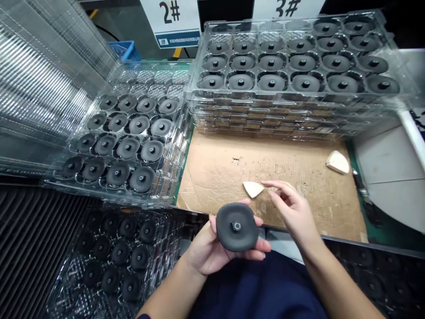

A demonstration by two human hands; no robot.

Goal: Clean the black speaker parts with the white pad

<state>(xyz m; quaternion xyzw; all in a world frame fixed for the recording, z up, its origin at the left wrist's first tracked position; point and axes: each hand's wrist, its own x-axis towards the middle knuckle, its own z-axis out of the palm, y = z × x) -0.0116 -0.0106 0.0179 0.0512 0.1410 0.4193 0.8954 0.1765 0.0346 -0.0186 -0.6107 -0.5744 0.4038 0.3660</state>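
Observation:
My left hand is palm up and holds a dark grey rounded-square rubber disc with a small black central post. My right hand is just beyond it, above a cardboard sheet, with its fingers apart and nothing in them. The fingertips are close to a cream wedge-shaped sponge lying on the cardboard. A second cream sponge wedge lies farther right on the same sheet.
A stack of clear plastic trays holding rows of dark discs stands behind the cardboard. Another filled tray sits to its left, and a darker one lies lower left. Numbered signs 2# and 3# stand behind.

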